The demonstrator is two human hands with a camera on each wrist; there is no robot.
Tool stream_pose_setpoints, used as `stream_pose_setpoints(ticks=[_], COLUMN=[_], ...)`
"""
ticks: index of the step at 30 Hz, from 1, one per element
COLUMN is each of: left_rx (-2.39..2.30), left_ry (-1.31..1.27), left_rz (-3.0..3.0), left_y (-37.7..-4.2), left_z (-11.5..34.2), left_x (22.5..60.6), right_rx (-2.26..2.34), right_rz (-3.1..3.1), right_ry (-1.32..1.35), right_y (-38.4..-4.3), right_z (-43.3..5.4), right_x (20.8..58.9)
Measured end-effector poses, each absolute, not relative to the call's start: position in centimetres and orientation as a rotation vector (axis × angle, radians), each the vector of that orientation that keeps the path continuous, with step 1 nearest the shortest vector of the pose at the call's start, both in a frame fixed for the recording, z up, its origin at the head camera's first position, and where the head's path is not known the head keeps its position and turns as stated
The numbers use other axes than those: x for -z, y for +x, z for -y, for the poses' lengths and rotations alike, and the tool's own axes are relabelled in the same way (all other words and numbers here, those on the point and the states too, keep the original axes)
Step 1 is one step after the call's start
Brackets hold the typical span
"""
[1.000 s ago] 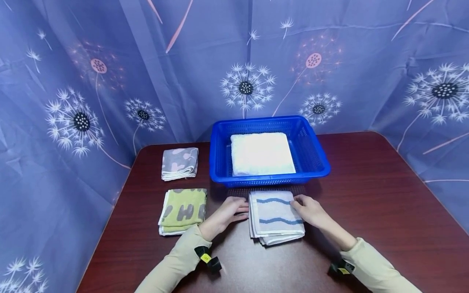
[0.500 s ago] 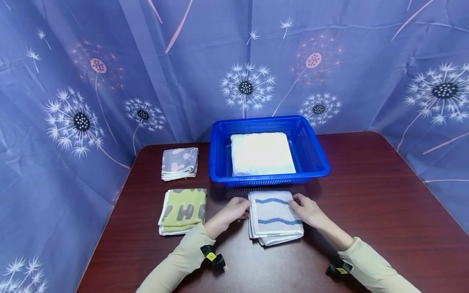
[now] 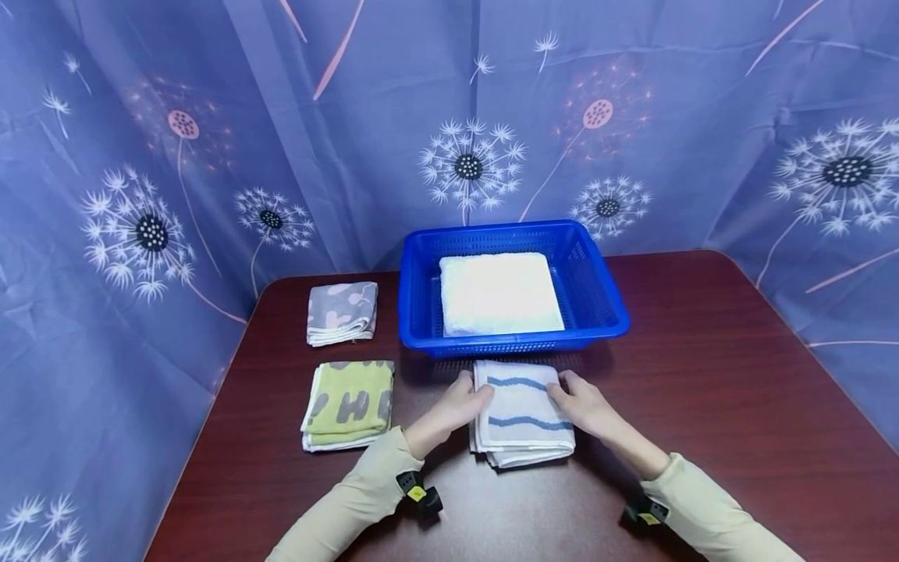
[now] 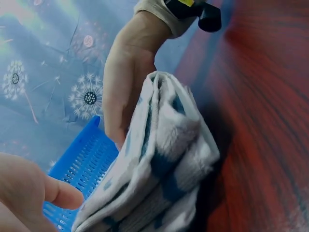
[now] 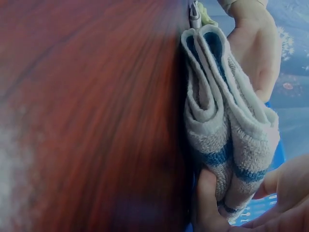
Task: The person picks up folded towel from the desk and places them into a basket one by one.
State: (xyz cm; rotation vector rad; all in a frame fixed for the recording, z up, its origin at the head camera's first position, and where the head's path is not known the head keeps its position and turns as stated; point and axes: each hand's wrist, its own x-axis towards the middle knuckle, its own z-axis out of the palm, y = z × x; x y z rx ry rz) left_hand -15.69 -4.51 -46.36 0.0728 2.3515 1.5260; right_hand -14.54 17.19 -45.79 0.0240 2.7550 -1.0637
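Observation:
A folded towel (image 3: 527, 406), white-grey with wavy blue stripes, lies in front of the blue basket, between both hands. My left hand (image 3: 455, 406) grips its left edge, thumb on top; the other fingers are mostly hidden. On the opposite edge, my right hand (image 3: 584, 403) pinches the towel with the thumb above. In the right wrist view a finger (image 5: 207, 195) reaches under the towel's layers. The left wrist view shows the thick folds of the towel (image 4: 164, 145) side-on, with the left thumb (image 4: 65, 193) close against them.
Inside the blue plastic basket (image 3: 516, 343) lies a folded white towel (image 3: 500, 295). A green towel with grey letters (image 3: 351, 402) and a smaller grey-pink towel (image 3: 342, 314) sit folded at the left of the dark red table (image 3: 702, 375). A patterned curtain (image 3: 351, 117) hangs behind.
My left hand has come right, from beside the striped towel onto its edge, its thumb now on top. The right hand keeps its hold. The view has shifted slightly.

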Motion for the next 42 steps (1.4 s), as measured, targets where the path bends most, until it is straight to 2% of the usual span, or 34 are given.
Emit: stream_pose_setpoints(ticks=[22,42], left_rx=[-1.484,-1.398], left_ry=[-0.052,0.103], left_rz=[-2.598,-2.718], left_y=[-16.0,-15.2], left_z=[3.6,4.3], left_x=[46.9,45.6], right_rx=[1.120,1.105], right_rz=[-2.812,-2.886], right_ry=[0.018,-0.036], right_y=[-14.2,-14.0], right_z=[-16.1,-16.0], right_x=[45.1,43.6])
